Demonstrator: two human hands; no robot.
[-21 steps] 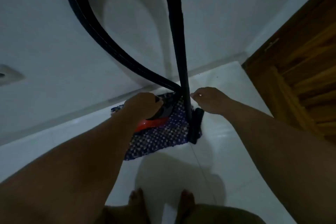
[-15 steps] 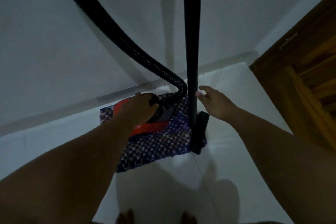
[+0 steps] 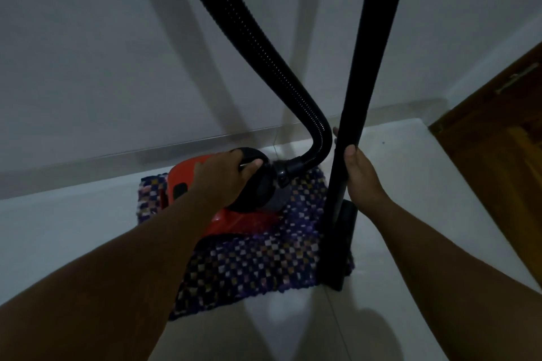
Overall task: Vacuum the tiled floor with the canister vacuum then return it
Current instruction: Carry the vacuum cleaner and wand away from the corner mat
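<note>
A: Two hands logged, both on the machine. Item one: canister vacuum, red body with a black top, sitting on the checkered mat against the wall. Which step do we enter?

B: We judge it either the pick-up before vacuuming or the set-down at the return; the view alone will not settle which. The tiled floor around the mat looks pale and bare, so we cannot read how much has been cleaned.

A: Item two: left hand. Grip?

B: Fingers curled over the black carry handle on top of the canister, closed around it, thumb side toward us. We count that a firm hold.

A: Item three: right hand.

B: Wrapped on the black wand, which stands nearly upright; one fingertip shows past the far side of the tube. Closed around it, we would say. The floor nozzle at its foot rests at the mat's right edge, touching the floor.

A: Item four: ribbed hose.

B: It arcs from above down into the canister's front port, just beside the wand.

A: Next move calls for?

B: Both holds kept while canister and wand travel together, with slack in the hose so it does not tug.
</note>
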